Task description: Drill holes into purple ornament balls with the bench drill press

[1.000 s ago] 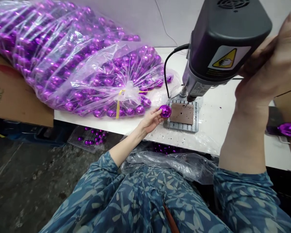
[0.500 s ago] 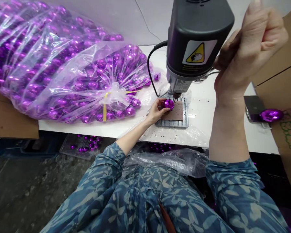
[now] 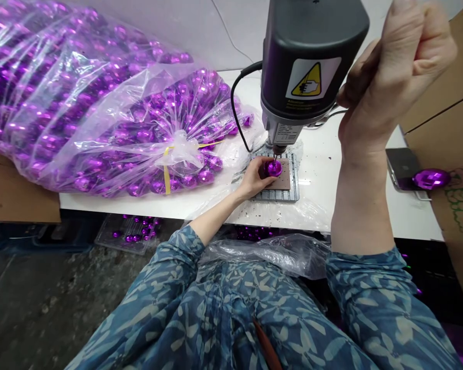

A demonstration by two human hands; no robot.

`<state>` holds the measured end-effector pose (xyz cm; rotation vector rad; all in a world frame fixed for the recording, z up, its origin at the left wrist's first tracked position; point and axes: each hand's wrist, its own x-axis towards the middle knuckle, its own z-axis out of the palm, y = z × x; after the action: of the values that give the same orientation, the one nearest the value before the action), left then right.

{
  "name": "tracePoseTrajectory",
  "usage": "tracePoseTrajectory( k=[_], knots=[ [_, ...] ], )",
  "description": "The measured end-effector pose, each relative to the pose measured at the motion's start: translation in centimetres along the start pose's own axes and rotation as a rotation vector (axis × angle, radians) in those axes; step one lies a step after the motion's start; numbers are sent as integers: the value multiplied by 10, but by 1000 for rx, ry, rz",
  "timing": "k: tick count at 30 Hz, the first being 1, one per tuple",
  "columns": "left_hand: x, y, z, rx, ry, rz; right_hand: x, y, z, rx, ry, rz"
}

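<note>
Between the thumb and fingers of my left hand (image 3: 255,177) is a shiny purple faceted ball (image 3: 273,168). It rests over a brown board (image 3: 283,181) on the slotted metal base (image 3: 294,193) of a bench drill press (image 3: 312,67). The drill's tip stands right at the top of the ball; whether it has gone in I cannot tell. My right hand (image 3: 403,67) is raised beside the black motor housing, its fingers closed in a grip. What they grip is mostly hidden, but it lies at the machine's right side.
A big tied clear bag (image 3: 131,113) of purple balls covers the table's left. A phone (image 3: 403,167) and another purple ball (image 3: 431,179) lie at right by a cardboard box (image 3: 447,113). Dark chips dot the white table (image 3: 316,200). Below is a clear tray (image 3: 133,234) with balls.
My left hand has brought the purple ball slightly right, under the drill's tip. My right hand keeps its closed grip beside the motor. The whole view has shifted slightly.
</note>
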<state>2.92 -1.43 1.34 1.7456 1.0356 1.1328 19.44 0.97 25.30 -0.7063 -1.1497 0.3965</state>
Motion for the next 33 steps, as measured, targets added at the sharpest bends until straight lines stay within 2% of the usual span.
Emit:
tracePoseTrajectory(
  k=[5, 9, 14, 22, 33],
  knots=[
    [0, -8, 10, -134, -5, -10, 0, 3, -1, -12, 0, -7],
    [-2, -8, 10, -169, -10, -65, 0, 7, -4, -34, -15, -50],
    [-2, -8, 11, -217, 5, -67, -3, 7, -7, -25, -21, -45],
    [-3, -4, 10, -232, -10, -70, -33, -5, -5, 16, 72, -112],
    [-4, -10, 12, -199, 11, -51, -63, 27, -24, 149, 112, -296]
  ],
)
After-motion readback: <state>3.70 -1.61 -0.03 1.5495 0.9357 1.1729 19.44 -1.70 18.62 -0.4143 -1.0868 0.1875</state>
